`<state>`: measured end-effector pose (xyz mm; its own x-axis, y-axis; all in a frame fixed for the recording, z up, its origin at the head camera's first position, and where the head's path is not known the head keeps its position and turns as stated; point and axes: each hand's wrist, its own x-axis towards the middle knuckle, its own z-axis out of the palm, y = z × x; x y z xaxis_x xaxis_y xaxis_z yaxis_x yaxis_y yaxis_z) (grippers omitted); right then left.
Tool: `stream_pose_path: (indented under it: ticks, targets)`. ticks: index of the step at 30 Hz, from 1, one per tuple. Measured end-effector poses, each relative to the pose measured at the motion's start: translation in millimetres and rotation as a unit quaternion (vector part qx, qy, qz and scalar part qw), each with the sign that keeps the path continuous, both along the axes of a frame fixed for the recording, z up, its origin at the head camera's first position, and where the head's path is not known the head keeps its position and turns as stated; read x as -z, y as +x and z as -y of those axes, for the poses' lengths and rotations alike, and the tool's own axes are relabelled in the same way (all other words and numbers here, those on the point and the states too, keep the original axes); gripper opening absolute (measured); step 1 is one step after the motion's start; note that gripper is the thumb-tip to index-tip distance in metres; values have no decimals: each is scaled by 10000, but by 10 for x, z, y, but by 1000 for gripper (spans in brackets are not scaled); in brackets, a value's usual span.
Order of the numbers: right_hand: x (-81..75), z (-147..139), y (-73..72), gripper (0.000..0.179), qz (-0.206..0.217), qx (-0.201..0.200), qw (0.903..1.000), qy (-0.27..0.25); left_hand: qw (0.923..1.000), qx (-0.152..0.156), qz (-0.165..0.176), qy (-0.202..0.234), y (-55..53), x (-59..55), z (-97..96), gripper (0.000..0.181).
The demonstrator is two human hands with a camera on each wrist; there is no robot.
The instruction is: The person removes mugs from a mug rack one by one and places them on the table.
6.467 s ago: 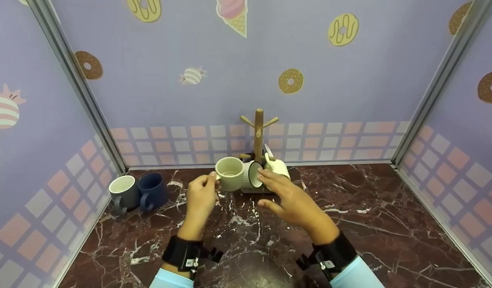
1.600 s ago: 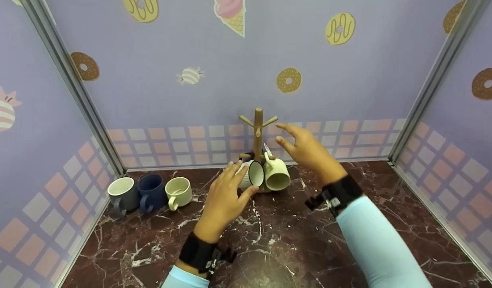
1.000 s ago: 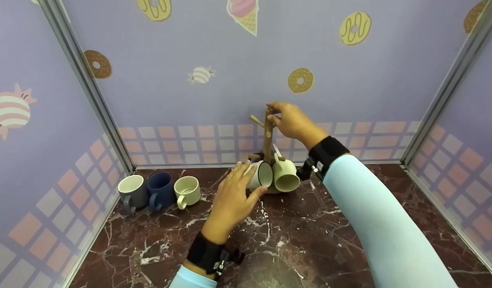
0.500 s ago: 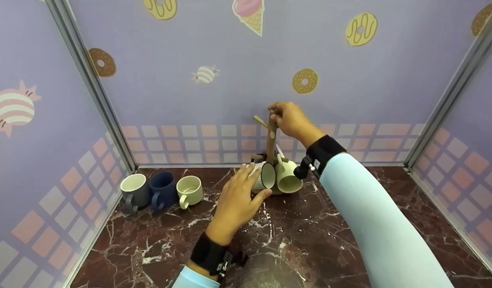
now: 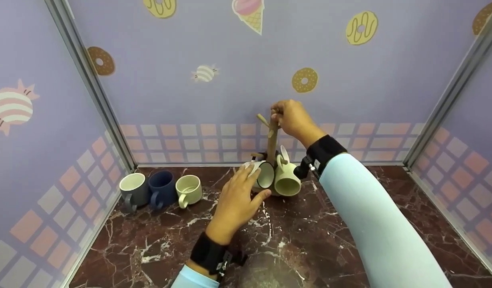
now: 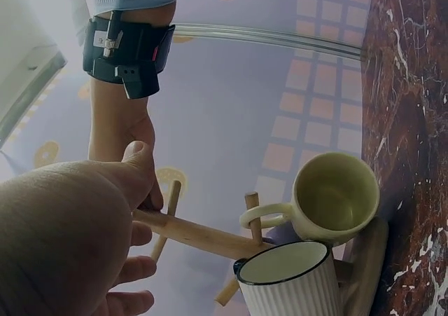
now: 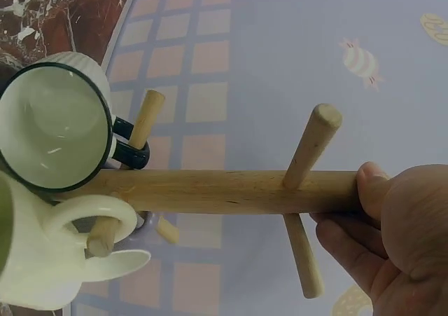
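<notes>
A person's two bare hands work at a wooden mug rack [image 5: 272, 142], which stands near the middle of the back edge of a dark red, marbled desk [image 5: 317, 248]. The right hand [image 5: 293, 119] grips the top of the rack's post, thumb on one side and fingers on the other. The left hand [image 5: 236, 196] is held palm down with its fingers extended, holding nothing, beside a white ribbed mug [image 5: 265, 178] with a dark rim (seen from above its fingers overlap the mug, so whether they touch it I cannot tell).

That white mug hangs by its dark handle from a low peg, its mouth turned toward the desk's right edge. Just beside it, a pale yellow mug [image 5: 286, 173] hangs with a peg through its handle, its mouth tipped toward the front edge. Behind the yellow mug shows a white rounded piece [image 5: 284, 153], too hidden to identify.

Near the back left corner three mugs stand upright in a row: a grey mug [image 5: 136, 194] with a white inside, closest to the corner, then a navy mug [image 5: 164, 192], then a cream mug [image 5: 190, 195]. Their handles face the front edge. Behind the desk rises a lilac wall [image 5: 162, 100] printed with doughnuts, sweets and an ice-cream cone
</notes>
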<state>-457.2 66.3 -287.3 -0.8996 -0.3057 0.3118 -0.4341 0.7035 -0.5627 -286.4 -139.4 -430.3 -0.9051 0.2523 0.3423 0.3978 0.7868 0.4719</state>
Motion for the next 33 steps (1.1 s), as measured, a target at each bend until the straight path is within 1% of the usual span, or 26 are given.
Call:
stream_pose_path:
  ticks: [5, 7, 12, 22, 27, 33]
  targets:
    - [8, 18, 36, 22, -266, 248, 9991, 208, 10000, 3, -37, 84, -5, 15, 9, 77]
    - [17, 26, 47, 20, -343, 264, 9989, 183, 10000, 0, -43, 78, -3, 12, 14, 77]
    - [42, 42, 68, 22, -502, 331, 9982, 69, 10000, 6, -13, 56, -6, 14, 23, 77]
    - [67, 132, 91, 24, -706, 761, 9945, -123, 10000, -54, -75, -14, -11, 27, 28, 76]
    - [71, 172, 108, 27, -766, 922, 9927, -112, 9999, -105, -110, -24, -18, 27, 49, 76]
    - [73, 189, 136, 27, -822, 960, 9920, -4, 9999, -131, -72, 1, -18, 25, 59, 76]
